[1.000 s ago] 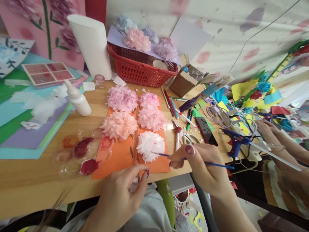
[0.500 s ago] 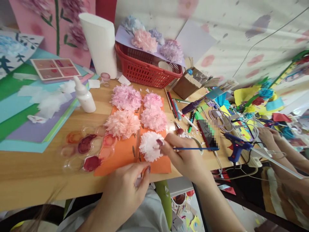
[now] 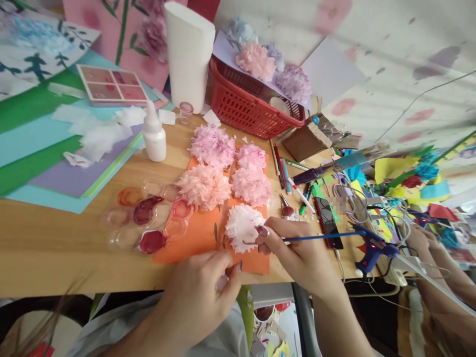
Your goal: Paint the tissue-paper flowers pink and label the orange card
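Note:
My right hand (image 3: 297, 250) pinches a thin blue paintbrush (image 3: 320, 237), its tip at the lower edge of a white tissue-paper flower (image 3: 243, 225). That flower lies on an orange card (image 3: 193, 235) with several pink paper flowers (image 3: 204, 186) above it. My left hand (image 3: 199, 297) presses the front edge of the orange card with curled fingers, by the table's near edge. A clear plastic paint palette (image 3: 143, 218) with red and orange paint sits left of the card.
A white glue bottle (image 3: 154, 134), a red basket (image 3: 253, 104) topped with paper flowers and a white paper roll (image 3: 188, 54) stand behind. Markers, a phone (image 3: 327, 220), a blue glue gun (image 3: 372, 248) and cables crowd the right. Another person's hands (image 3: 427, 240) are at far right.
My right hand moved left and brought the brush tip from beside the white flower onto its lower edge. The view swung right and tilted. My left hand stayed on the card.

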Action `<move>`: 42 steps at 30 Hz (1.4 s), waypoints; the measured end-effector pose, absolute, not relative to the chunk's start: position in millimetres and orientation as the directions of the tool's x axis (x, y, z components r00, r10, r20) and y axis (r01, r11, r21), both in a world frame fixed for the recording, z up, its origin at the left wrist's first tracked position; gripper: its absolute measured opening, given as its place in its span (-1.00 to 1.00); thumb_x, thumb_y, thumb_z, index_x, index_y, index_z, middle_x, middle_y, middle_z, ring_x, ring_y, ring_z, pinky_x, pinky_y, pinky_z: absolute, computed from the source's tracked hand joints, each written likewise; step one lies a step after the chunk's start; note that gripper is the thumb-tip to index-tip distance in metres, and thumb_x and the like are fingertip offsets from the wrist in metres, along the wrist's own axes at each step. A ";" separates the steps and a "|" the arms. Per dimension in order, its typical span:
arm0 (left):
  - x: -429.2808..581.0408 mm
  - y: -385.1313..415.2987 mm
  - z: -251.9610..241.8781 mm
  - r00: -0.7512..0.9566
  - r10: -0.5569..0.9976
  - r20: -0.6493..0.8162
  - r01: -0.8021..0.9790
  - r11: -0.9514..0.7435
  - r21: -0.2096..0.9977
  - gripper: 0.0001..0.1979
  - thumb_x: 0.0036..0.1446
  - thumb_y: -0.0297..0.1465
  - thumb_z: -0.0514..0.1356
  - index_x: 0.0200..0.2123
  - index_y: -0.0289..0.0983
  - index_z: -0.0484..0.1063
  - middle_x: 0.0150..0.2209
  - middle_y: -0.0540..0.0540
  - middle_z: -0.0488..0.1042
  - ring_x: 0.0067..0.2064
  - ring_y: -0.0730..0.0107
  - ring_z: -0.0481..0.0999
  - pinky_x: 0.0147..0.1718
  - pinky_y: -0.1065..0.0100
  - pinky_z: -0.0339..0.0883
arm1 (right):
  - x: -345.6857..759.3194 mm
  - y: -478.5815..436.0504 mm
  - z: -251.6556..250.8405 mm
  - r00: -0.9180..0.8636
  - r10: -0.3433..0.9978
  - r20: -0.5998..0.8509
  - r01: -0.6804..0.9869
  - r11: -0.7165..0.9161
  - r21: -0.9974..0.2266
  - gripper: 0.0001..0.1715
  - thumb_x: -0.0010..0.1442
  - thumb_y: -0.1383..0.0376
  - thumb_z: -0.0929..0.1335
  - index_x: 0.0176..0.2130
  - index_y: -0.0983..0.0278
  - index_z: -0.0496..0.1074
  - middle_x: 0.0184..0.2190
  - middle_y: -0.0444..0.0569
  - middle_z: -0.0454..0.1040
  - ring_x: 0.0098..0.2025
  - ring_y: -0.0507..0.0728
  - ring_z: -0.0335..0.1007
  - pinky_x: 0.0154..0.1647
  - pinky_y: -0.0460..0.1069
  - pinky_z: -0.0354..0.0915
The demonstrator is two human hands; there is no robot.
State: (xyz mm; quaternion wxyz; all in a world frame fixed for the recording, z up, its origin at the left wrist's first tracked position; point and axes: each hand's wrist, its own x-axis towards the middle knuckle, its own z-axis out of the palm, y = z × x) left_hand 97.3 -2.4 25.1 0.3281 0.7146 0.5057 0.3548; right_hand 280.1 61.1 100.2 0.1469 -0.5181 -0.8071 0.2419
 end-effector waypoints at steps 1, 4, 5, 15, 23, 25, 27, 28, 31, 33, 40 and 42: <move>97.0 -2.0 25.9 0.233 0.954 0.186 0.490 -0.281 0.825 -0.74 0.20 -0.46 0.05 -0.55 -0.20 0.20 -0.66 0.10 0.33 -0.64 0.49 0.37 -0.62 0.39 0.10 | 279.8 61.6 100.2 -0.411 0.911 0.012 0.775 0.356 -0.521 -0.52 0.44 0.15 0.20 -0.49 0.25 0.31 -0.61 -0.14 0.36 -0.57 -0.01 0.25 -0.52 -0.09 0.11; 96.6 -1.0 27.0 0.215 0.953 0.212 0.498 -0.294 0.816 -0.73 0.17 -0.48 0.04 -0.57 -0.20 0.13 -0.67 0.10 0.29 -0.65 0.52 0.33 -0.63 0.38 0.05 | 277.6 62.5 99.5 -0.375 0.924 0.077 0.820 0.369 -0.438 -0.50 0.43 0.12 0.21 -0.51 0.24 0.28 -0.64 -0.14 0.33 -0.59 -0.01 0.22 -0.54 -0.08 0.08; 96.8 -1.0 26.6 0.215 0.953 0.215 0.499 -0.297 0.814 -0.73 0.16 -0.49 0.04 -0.58 -0.20 0.12 -0.67 0.10 0.29 -0.65 0.52 0.33 -0.63 0.38 0.05 | 276.7 62.6 99.2 -0.393 0.918 0.056 0.816 0.376 -0.439 -0.49 0.43 0.12 0.20 -0.52 0.24 0.28 -0.65 -0.15 0.33 -0.60 -0.01 0.21 -0.55 -0.08 0.08; 97.7 -1.8 24.7 0.204 0.950 0.237 0.504 -0.309 0.807 -0.75 0.12 -0.51 0.05 -0.58 -0.20 0.12 -0.67 0.10 0.29 -0.65 0.53 0.31 -0.62 0.36 0.03 | 275.5 62.3 96.9 -0.393 0.919 -0.024 0.769 0.314 -0.557 -0.49 0.42 0.11 0.22 -0.51 0.26 0.33 -0.64 -0.13 0.41 -0.61 -0.03 0.28 -0.58 -0.11 0.14; 97.7 -0.3 26.9 0.195 0.952 0.235 0.496 -0.302 0.814 -0.74 0.12 -0.51 0.04 -0.59 -0.20 0.11 -0.67 0.10 0.27 -0.64 0.54 0.29 -0.62 0.39 0.03 | 273.2 68.0 96.7 -0.278 0.958 0.073 0.791 0.272 -0.548 -0.46 0.39 0.04 0.26 -0.52 0.26 0.40 -0.65 -0.10 0.47 -0.62 0.00 0.36 -0.62 -0.12 0.18; 97.5 -0.4 26.7 0.199 0.954 0.223 0.508 -0.296 0.809 -0.73 0.13 -0.50 0.04 -0.59 -0.20 0.10 -0.67 0.10 0.26 -0.65 0.54 0.30 -0.62 0.39 0.03 | 277.9 68.0 96.2 -0.179 0.972 0.150 0.819 0.232 -0.525 -0.47 0.36 0.02 0.29 -0.53 0.26 0.41 -0.66 -0.09 0.47 -0.61 0.02 0.38 -0.63 -0.13 0.20; 97.3 -0.7 26.0 0.205 0.954 0.219 0.516 -0.296 0.804 -0.73 0.14 -0.50 0.04 -0.59 -0.20 0.10 -0.67 0.10 0.27 -0.64 0.54 0.30 -0.62 0.40 0.04 | 283.6 66.1 93.9 -0.091 0.980 0.178 0.786 0.181 -0.591 -0.46 0.35 0.00 0.30 -0.54 0.26 0.43 -0.68 -0.10 0.44 -0.65 0.02 0.37 -0.66 -0.13 0.21; 97.2 -1.0 25.4 0.210 0.952 0.221 0.517 -0.300 0.801 -0.73 0.14 -0.50 0.04 -0.59 -0.20 0.09 -0.67 0.10 0.26 -0.64 0.54 0.31 -0.62 0.40 0.04 | 286.5 64.4 91.6 -0.048 0.982 0.182 0.743 0.157 -0.651 -0.44 0.34 -0.01 0.29 -0.54 0.26 0.43 -0.69 -0.10 0.43 -0.67 0.01 0.35 -0.69 -0.13 0.21; 97.0 -1.7 23.9 0.215 0.949 0.231 0.544 -0.313 0.779 -0.73 0.16 -0.49 0.04 -0.58 -0.20 0.09 -0.67 0.11 0.26 -0.64 0.55 0.30 -0.61 0.41 0.05 | 294.1 57.8 79.1 0.045 0.987 0.156 0.587 0.100 -0.804 -0.43 0.33 -0.02 0.30 -0.55 0.28 0.43 -0.70 -0.12 0.39 -0.71 0.00 0.30 -0.73 -0.12 0.20; 97.0 -1.9 23.7 0.210 0.947 0.243 0.574 -0.320 0.754 -0.72 0.17 -0.47 0.04 -0.57 -0.20 0.09 -0.67 0.12 0.25 -0.65 0.56 0.28 -0.61 0.42 0.05 | 297.8 52.7 68.0 0.088 0.986 0.140 0.550 0.069 -0.832 -0.45 0.32 -0.02 0.32 -0.54 0.28 0.43 -0.68 -0.12 0.39 -0.68 0.00 0.31 -0.71 -0.12 0.22; 96.9 -1.5 25.3 0.213 0.924 0.318 0.613 -0.380 0.693 -0.71 0.20 -0.46 0.07 -0.57 -0.22 0.11 -0.67 0.15 0.21 -0.65 0.62 0.24 -0.60 0.52 0.07 | 294.9 38.2 49.9 0.051 0.986 0.156 0.454 0.116 -0.883 -0.49 0.37 0.05 0.28 -0.49 0.28 0.46 -0.62 -0.09 0.47 -0.58 0.01 0.37 -0.53 -0.11 0.31; 96.2 -2.0 24.9 0.214 0.927 0.309 0.632 -0.372 0.680 -0.69 0.21 -0.44 0.08 -0.57 -0.22 0.10 -0.67 0.15 0.20 -0.64 0.62 0.23 -0.60 0.54 0.08 | 293.2 37.0 50.3 0.104 0.974 0.200 0.459 0.131 -0.879 -0.49 0.38 0.06 0.27 -0.47 0.28 0.46 -0.60 -0.09 0.47 -0.55 0.01 0.37 -0.51 -0.11 0.28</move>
